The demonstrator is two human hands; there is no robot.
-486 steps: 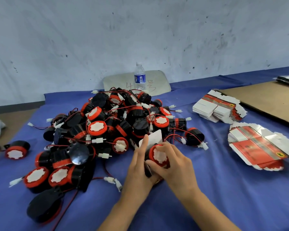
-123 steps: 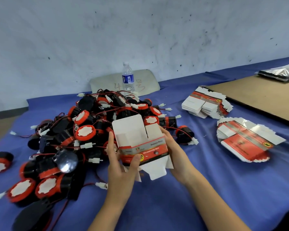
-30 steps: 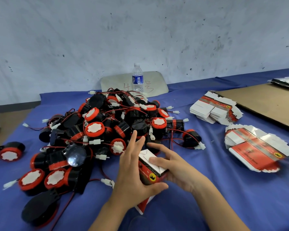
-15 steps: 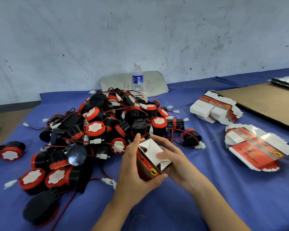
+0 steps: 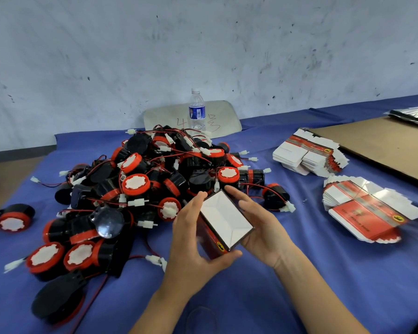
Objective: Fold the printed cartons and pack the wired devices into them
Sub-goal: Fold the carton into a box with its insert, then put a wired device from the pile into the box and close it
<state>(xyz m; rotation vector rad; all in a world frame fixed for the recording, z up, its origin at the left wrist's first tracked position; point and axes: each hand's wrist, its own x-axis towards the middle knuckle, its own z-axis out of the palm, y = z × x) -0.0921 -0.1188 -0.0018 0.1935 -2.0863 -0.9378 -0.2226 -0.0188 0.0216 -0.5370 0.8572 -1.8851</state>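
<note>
Devices [image 5: 155, 189] lie heaped at left on the cloth [image 5: 311, 285]. Just in front of them, the left hand [image 5: 193, 242] clasps the carton [image 5: 223, 220], with its fingers up the left side and its thumb hooked under the near corner. The carton's closed white end faces up. The right hand [image 5: 263, 227] cups its right side; the fingers beneath seem curled but are hidden. Flat cartons [image 5: 362, 208] lie well to the right.

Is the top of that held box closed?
Closed: on the carton, white top flaps lie folded flat; left hand, right hand hold it.

Red carton [image 5: 223, 221] (flaps shut) beside piled black-red devices [image 5: 135, 184].
</note>
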